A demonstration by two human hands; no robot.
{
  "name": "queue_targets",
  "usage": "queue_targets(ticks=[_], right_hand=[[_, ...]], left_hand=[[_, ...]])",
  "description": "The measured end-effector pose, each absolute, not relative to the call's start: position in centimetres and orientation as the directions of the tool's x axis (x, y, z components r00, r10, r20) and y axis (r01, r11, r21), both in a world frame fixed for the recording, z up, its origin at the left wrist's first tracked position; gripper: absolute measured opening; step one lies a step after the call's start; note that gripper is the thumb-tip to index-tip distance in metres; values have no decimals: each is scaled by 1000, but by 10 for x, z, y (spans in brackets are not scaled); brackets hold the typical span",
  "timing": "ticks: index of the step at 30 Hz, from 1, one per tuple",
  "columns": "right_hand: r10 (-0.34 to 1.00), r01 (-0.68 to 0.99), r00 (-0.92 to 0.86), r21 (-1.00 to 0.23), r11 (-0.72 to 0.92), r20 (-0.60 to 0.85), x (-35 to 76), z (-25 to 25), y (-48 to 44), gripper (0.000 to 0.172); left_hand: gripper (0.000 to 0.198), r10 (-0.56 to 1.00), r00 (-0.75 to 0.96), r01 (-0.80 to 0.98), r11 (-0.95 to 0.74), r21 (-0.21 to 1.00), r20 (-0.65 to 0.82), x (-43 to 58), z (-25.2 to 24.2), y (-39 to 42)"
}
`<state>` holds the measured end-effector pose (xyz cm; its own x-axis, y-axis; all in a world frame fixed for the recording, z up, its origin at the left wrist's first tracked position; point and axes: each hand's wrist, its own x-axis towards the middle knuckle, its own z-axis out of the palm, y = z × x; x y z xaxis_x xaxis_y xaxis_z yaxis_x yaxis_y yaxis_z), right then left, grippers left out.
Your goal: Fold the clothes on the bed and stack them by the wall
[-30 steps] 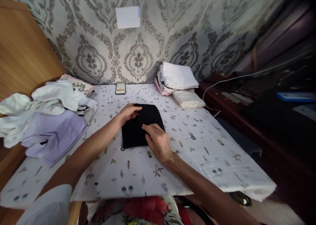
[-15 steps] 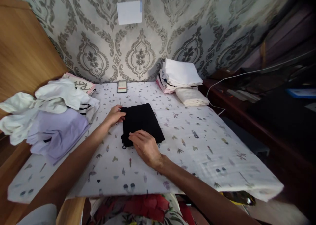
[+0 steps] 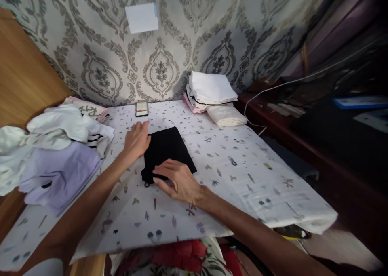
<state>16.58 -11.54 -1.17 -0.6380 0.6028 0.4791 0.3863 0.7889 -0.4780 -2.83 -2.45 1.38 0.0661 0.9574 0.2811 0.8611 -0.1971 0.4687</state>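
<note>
A black garment (image 3: 169, 146), folded into a flat near-square, lies in front of me on the white printed cloth (image 3: 242, 195). At its upper left corner is my left hand (image 3: 137, 140), fingers stretched forward and thumb beside the fabric's edge; it grips nothing that I can see. My right hand (image 3: 180, 181) rests over the near edge of the garment, with the fingers reaching across it and the thumb held apart. Part of the garment's lower side is hidden beneath this hand.
On the left lie a crumpled lilac garment (image 3: 60, 171) and white clothes (image 3: 57, 124). A folded stack (image 3: 214, 88) and a cream folded cloth (image 3: 227, 116) sit at the back right. A phone (image 3: 142, 108) lies near the wall. A white cable (image 3: 279, 84) runs along the right.
My left hand has let go of the garment's left edge and lifted its fingers forward. My right hand's thumb has spread from its fingers. The view has shifted slightly right.
</note>
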Motion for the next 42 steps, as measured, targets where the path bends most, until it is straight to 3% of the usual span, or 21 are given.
queue_targets(ticks=[3, 5, 10, 16, 19, 23, 29, 31, 34, 37, 39, 42], right_hand=[[681, 522, -581, -437, 732, 446, 166, -7, -106, 31], [704, 600, -580, -369, 709, 409, 168, -14, -100, 25], [734, 673, -593, -297, 677, 331, 184, -46, -98, 50], [770, 731, -591, -244, 637, 240, 191, -54, -103, 58], [775, 750, -588, -202, 629, 230, 190, -54, -103, 59], [780, 761, -582, -184, 622, 231, 188, -54, -103, 59], [766, 740, -592, -207, 640, 251, 189, -55, -102, 57], [766, 739, -587, -213, 639, 262, 187, -56, -102, 56], [777, 754, -565, -210, 622, 277, 181, -57, -108, 54], [737, 715, -603, -204, 669, 304, 175, -55, -120, 49], [683, 648, -663, -221, 729, 307, 172, -51, -128, 50], [638, 567, -718, -298, 768, 279, 174, -41, -135, 52]], left_hand=[[35, 851, 463, 715, -524, 464, 248, 3, 16, -18], [36, 750, 646, 603, -613, 510, 138, 21, 5, -5], [51, 729, 683, 630, -559, 540, -42, 44, -33, 38], [62, 692, 710, 664, -594, 453, -133, 62, -42, 70], [63, 711, 688, 689, -578, 437, -146, 63, -34, 81], [63, 785, 619, 684, -527, 504, -19, 43, -18, 71], [60, 856, 516, 831, -497, 251, -15, -2, -22, 15], [60, 875, 484, 856, -468, 221, -20, -6, -30, 8], [57, 877, 481, 847, -467, 255, 9, -7, -36, 7], [51, 885, 445, 840, -465, 279, 134, -8, -40, 3], [51, 914, 331, 860, -394, 325, 234, -13, -46, -1], [58, 951, 75, 840, -222, 495, 299, -26, -54, -9]])
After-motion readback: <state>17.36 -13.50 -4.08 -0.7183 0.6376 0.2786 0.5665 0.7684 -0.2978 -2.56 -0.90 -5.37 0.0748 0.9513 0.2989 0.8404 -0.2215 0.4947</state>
